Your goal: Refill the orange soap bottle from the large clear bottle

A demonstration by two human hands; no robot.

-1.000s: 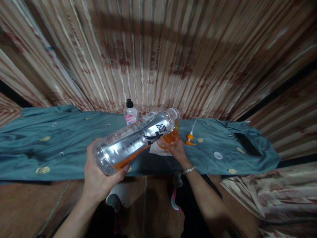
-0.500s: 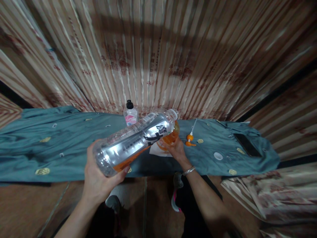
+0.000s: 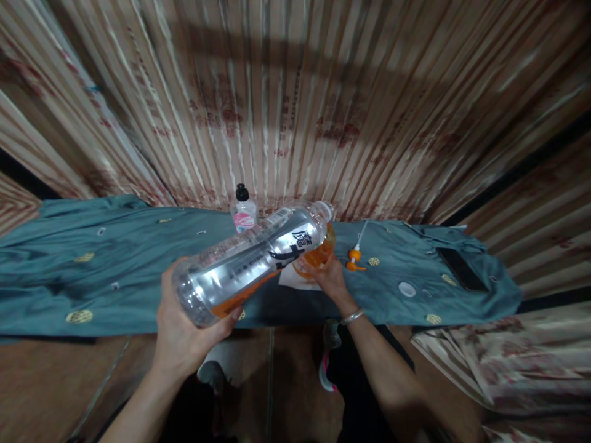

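My left hand (image 3: 184, 332) is wrapped round the base of a large clear plastic bottle (image 3: 244, 264) with a silver and orange label. The bottle is tilted, its neck up and to the right, above an orange bottle (image 3: 317, 253). My right hand (image 3: 329, 274) grips that orange bottle, which stands on a white paper (image 3: 295, 280); the clear bottle hides its upper left side. Whether liquid flows between the two cannot be made out. To the right lies an orange pump head (image 3: 354, 255) with a thin white tube.
A clear bottle with a black cap and pink label (image 3: 244, 215) stands behind. On the right of the green cloth (image 3: 152, 271) lie a round white lid (image 3: 407, 289) and a black phone (image 3: 460, 269). A striped curtain (image 3: 286, 92) hangs close behind the table.
Almost nothing differs. The clear bottle's neck has shifted very slightly; both hands keep their grip in the same places.
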